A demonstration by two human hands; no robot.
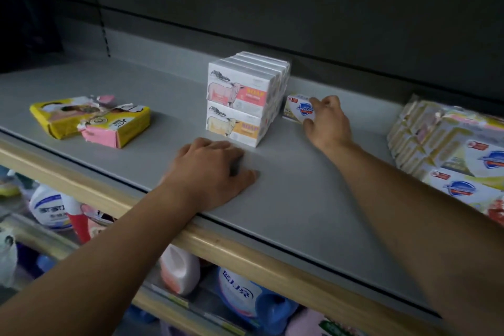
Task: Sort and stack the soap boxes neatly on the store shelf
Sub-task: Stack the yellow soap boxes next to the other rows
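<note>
Just right of the stacked cow boxes point(245, 101), my right hand point(327, 123) gripped a small soap box point(298, 109). My left hand point(212, 172) lay relaxed and empty on the shelf point(300, 213). A careless nudge could have toppled the stack.

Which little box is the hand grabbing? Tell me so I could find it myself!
Look at the grey shelf and find the tall stack of cow soap boxes in the middle. Just right of that stack lies one small soap box, gripped by the right hand. It alone is single, lies low, and shows a blue shield, not a cow.
</note>
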